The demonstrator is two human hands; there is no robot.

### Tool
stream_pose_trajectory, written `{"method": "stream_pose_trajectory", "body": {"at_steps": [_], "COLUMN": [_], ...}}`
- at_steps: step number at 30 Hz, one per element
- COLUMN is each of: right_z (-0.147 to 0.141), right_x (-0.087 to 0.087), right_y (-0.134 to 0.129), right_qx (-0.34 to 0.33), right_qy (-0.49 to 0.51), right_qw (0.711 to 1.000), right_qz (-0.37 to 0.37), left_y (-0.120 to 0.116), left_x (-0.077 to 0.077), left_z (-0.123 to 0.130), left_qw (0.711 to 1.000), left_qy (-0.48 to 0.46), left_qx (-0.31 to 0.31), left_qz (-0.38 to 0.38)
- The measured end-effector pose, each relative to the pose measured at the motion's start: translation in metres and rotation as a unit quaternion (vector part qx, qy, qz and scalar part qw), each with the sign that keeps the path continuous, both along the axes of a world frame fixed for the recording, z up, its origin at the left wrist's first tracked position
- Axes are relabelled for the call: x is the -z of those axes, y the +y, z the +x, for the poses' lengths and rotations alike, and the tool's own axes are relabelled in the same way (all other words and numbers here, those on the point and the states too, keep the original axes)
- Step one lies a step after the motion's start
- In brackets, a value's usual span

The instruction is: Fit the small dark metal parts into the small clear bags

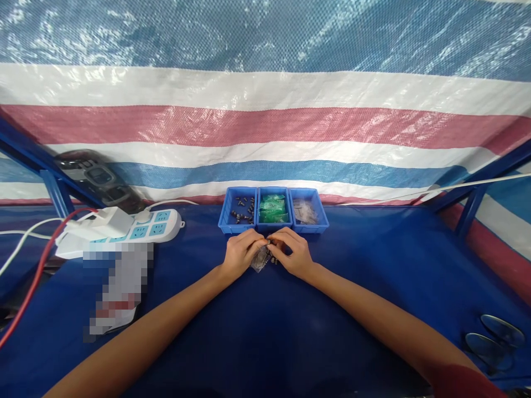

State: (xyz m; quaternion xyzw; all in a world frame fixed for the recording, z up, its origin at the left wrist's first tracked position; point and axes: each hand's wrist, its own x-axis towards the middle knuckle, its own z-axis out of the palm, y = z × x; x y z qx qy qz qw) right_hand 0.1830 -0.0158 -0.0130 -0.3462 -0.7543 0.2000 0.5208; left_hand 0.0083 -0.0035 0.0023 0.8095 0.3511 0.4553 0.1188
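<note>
My left hand is closed, pinching a small clear plastic bag that hangs below its fingertips. My right hand meets it at the bag's mouth, thumb and forefinger closed on a small dark screw, partly hidden by the fingers. Under the right fingers, several loose screws lie on the blue table. Just beyond the hands stand three blue bins side by side: the left bin has dark screws, the middle bin green packets, the right bin clear plastic bags.
To the left are a white power strip with plugged-in adapters, a red cable and a blurred flat item. A dark wrapped object leans behind. Eyeglasses lie far right. A striped tarp hangs behind.
</note>
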Motion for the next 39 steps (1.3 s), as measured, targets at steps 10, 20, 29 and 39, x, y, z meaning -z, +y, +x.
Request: {"method": "stream_pose_trajectory", "body": {"at_steps": [10, 20, 29, 39], "right_z": [-0.0006, 0.0020, 0.0035, 0.0037], "right_x": [-0.0055, -0.0064, -0.0052, -0.0056], "right_y": [0.0006, 0.0008, 0.0020, 0.0017], "right_qx": [0.033, 0.035, 0.027, 0.041], "right_qy": [0.019, 0.013, 0.011, 0.009], "right_qw": [0.999, 0.999, 0.999, 0.999], "right_qz": [-0.023, -0.015, -0.018, -0.022], "left_y": [-0.0012, 0.0003, 0.0020, -0.0032], "left_x": [0.0012, 0.0038, 0.0028, 0.0069], "left_z": [0.0011, 0.0038, 0.0049, 0.0064], "left_qw": [0.999, 0.999, 0.999, 0.998], "left_qy": [-0.018, -0.024, -0.026, -0.045], "left_qx": [-0.020, -0.008, -0.019, -0.041], "left_qz": [0.028, 0.037, 0.039, -0.031]}}
